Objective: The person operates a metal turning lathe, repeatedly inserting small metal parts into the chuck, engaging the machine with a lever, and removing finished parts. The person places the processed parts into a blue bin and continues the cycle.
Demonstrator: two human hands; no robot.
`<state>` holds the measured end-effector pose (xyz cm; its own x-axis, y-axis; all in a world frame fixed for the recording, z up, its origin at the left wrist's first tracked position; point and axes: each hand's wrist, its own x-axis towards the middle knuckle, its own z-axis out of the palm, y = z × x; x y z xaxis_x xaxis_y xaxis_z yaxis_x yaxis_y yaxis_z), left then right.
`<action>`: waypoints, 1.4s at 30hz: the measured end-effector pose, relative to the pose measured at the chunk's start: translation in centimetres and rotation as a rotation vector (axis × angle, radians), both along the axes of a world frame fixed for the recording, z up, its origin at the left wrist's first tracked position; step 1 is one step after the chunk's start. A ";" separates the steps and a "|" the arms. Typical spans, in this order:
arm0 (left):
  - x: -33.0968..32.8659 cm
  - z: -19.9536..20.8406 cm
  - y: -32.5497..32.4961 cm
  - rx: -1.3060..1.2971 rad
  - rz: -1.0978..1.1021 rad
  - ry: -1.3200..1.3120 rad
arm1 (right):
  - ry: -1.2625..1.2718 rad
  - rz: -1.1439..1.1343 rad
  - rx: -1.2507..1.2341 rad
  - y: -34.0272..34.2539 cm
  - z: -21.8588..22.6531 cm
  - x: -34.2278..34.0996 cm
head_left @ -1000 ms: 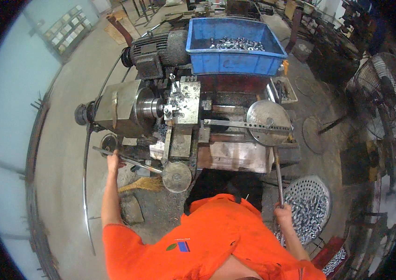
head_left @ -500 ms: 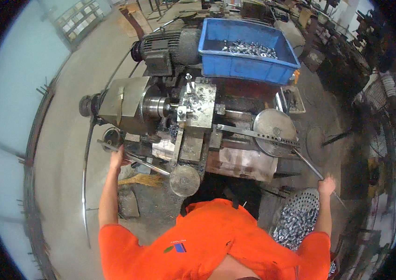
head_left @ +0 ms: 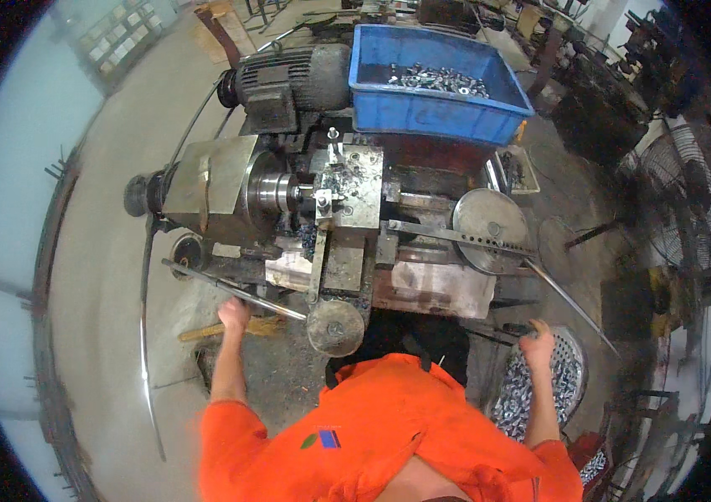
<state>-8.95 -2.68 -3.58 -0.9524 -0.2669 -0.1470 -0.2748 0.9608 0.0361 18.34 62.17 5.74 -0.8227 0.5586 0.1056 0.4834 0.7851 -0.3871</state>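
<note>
My left hand is just below the left lever rod, apart from it or barely touching. Its fingers are mostly hidden. The rod slopes down to a round metal hub on the front of a lathe. My right hand is curled above a perforated metal scoop full of small shiny metal parts. What its fingers hold, if anything, is too small to make out. The right lever extends free from a large metal disc. Beside the chuck stands the tool block.
A blue plastic bin with small metal parts stands behind the lathe, next to a dark motor. To the right is a caged fan. A straw broom lies on the floor at left, near a long thin metal bar.
My right hand has let go of the right lever and moved left over the scoop. My left hand has come down off the left rod. The view has shifted slightly.
</note>
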 end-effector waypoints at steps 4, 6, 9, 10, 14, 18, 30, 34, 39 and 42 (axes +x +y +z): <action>2.3 -9.5 1.3 0.296 -0.030 0.471 | -0.005 0.066 -0.086 -2.0 1.0 -1.8; 1.1 -8.7 1.3 0.258 0.121 0.187 | 0.028 0.104 -0.037 -2.2 1.4 -2.3; 1.3 -3.4 -2.9 0.007 -0.115 -0.130 | 0.065 0.172 -0.057 -2.5 4.9 -5.0; 0.9 -2.9 -3.5 -0.053 -0.178 -0.174 | 0.068 0.188 -0.077 -2.5 6.1 -5.8; 0.7 -1.8 -3.3 0.027 -0.183 -0.217 | 0.188 0.271 -0.031 -3.2 9.4 -11.0; 2.2 -1.6 -5.3 0.254 -0.177 -0.198 | 0.177 0.470 -0.127 -10.2 16.0 -19.7; 7.6 23.0 -15.8 0.104 0.191 0.551 | 0.052 1.021 0.043 -33.6 16.9 -36.9; 10.3 16.3 -19.1 -0.112 0.343 0.242 | 0.085 0.969 0.142 -35.0 15.7 -37.2; 8.0 17.5 -19.1 -0.120 0.485 0.220 | 0.030 1.010 0.181 -35.2 15.1 -37.8; 9.2 16.4 -18.0 -0.087 0.550 0.289 | -0.022 1.047 0.193 -35.5 15.8 -37.3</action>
